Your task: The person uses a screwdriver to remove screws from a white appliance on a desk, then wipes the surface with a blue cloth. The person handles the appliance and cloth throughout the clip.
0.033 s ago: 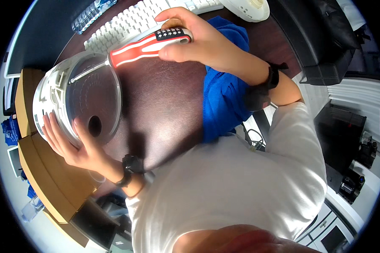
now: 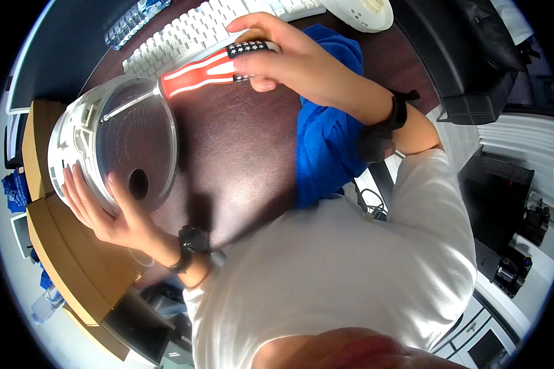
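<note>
Head view: left on the desk (image 2: 246,154), we list one clear-faced white housing (image 2: 72,138), left hand (image 2: 109,220) clasped on its rim, presumably for steadiness. Beside it, we enter one star-patterned red screwdriver (image 2: 194,77), right hand (image 2: 283,58) clamped around the handle, tip at the housing, apparently kept in line; we read no lettering on either.
</note>
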Action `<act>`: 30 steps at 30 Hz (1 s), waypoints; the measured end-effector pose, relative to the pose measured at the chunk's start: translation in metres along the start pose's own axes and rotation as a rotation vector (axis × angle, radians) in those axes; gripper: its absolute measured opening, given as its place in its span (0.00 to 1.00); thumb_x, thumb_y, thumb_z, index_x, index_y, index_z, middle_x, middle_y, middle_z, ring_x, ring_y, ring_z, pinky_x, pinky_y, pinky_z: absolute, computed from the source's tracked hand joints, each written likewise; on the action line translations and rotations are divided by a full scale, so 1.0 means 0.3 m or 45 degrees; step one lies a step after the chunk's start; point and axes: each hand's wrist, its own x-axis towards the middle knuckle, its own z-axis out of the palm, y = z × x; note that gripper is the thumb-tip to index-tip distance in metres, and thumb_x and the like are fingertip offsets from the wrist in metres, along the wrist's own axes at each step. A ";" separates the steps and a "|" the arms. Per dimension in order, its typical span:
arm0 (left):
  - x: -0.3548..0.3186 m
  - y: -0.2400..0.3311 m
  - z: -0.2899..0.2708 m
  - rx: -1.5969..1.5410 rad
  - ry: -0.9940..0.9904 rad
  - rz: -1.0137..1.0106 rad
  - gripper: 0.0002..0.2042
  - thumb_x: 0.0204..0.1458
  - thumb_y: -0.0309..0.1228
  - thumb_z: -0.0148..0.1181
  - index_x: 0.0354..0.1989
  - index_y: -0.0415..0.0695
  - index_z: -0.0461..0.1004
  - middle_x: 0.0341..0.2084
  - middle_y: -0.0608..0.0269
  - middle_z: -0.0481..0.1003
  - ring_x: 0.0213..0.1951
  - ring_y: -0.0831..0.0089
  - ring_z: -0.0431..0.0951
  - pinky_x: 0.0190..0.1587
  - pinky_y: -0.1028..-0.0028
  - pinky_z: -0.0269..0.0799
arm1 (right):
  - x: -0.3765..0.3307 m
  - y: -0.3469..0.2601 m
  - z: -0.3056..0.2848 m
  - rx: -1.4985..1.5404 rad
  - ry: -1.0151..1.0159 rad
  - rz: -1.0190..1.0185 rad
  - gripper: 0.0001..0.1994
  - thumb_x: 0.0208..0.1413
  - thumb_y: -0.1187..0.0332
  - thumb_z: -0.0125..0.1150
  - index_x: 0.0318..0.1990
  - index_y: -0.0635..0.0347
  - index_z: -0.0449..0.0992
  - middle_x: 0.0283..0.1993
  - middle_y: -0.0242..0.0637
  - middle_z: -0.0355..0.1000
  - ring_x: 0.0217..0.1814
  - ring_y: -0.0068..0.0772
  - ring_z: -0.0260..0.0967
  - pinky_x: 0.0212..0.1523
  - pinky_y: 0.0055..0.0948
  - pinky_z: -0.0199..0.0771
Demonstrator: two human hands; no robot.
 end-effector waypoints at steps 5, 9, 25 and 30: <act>-0.006 -0.004 -0.003 0.003 -0.024 0.037 0.18 0.51 0.28 0.58 0.53 0.41 0.72 0.54 0.56 0.70 0.59 0.60 0.64 0.62 0.61 0.54 | 0.000 -0.010 -0.002 0.444 -0.024 0.099 0.19 0.58 0.65 0.57 0.53 0.65 0.65 0.37 0.38 0.69 0.37 0.25 0.68 0.37 0.24 0.71; -0.008 -0.011 0.000 0.002 -0.004 0.019 0.19 0.50 0.30 0.59 0.52 0.44 0.73 0.54 0.57 0.70 0.60 0.59 0.65 0.63 0.57 0.53 | -0.019 -0.002 0.043 0.255 0.117 -0.021 0.20 0.60 0.57 0.54 0.49 0.66 0.66 0.31 0.37 0.70 0.27 0.22 0.70 0.27 0.20 0.72; -0.005 -0.010 -0.023 -0.012 -0.031 0.004 0.21 0.49 0.29 0.61 0.53 0.42 0.72 0.55 0.54 0.69 0.61 0.58 0.63 0.64 0.59 0.50 | -0.003 -0.019 -0.034 -0.798 -0.059 -0.589 0.25 0.54 0.69 0.61 0.57 0.58 0.58 0.44 0.38 0.65 0.40 0.24 0.67 0.37 0.21 0.71; -0.004 -0.034 -0.016 0.007 -0.062 0.037 0.21 0.47 0.29 0.61 0.52 0.41 0.72 0.54 0.52 0.70 0.61 0.53 0.61 0.63 0.58 0.50 | -0.055 -0.050 -0.034 -0.377 -0.102 -0.115 0.26 0.58 0.71 0.53 0.62 0.59 0.51 0.45 0.39 0.63 0.35 0.20 0.65 0.31 0.17 0.67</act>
